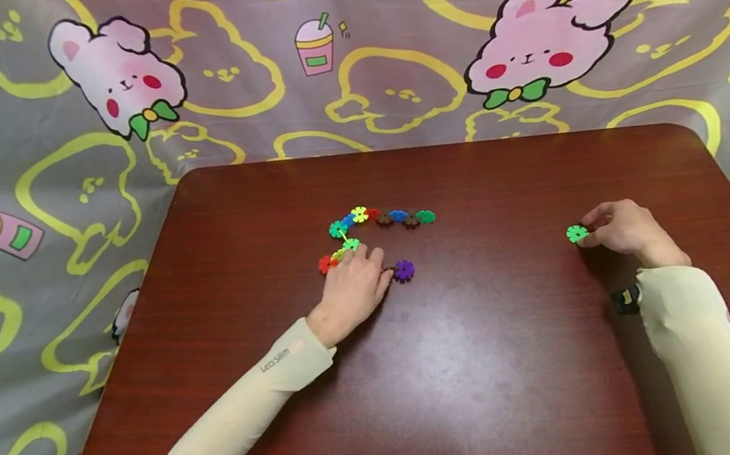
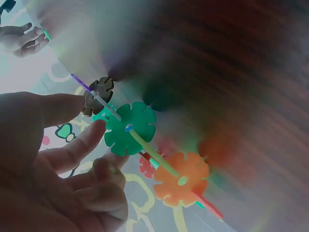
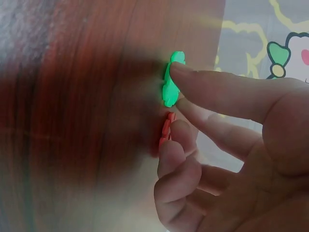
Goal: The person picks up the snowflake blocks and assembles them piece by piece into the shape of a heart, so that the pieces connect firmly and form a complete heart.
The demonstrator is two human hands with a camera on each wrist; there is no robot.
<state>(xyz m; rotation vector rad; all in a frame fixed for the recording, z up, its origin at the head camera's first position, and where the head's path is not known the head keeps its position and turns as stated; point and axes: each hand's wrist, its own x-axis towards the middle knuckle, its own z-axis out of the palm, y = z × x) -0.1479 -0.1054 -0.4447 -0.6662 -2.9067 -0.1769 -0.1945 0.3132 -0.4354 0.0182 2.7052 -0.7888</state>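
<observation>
A chain of colourful notched plastic discs curves over the table, with a green disc at its far end and a purple disc at its near end. My left hand grips the near stretch. In the left wrist view, its thumb and index finger meet the chain around a brown disc and a green disc, and an orange disc follows. Far to the right, my right hand pinches a single bright green disc between thumb and index finger. A red disc shows behind its curled fingers.
The dark reddish-brown table has rounded corners. Patterned cloth with cartoon rabbits hangs behind it and along the left side. A small black device sits at my right wrist.
</observation>
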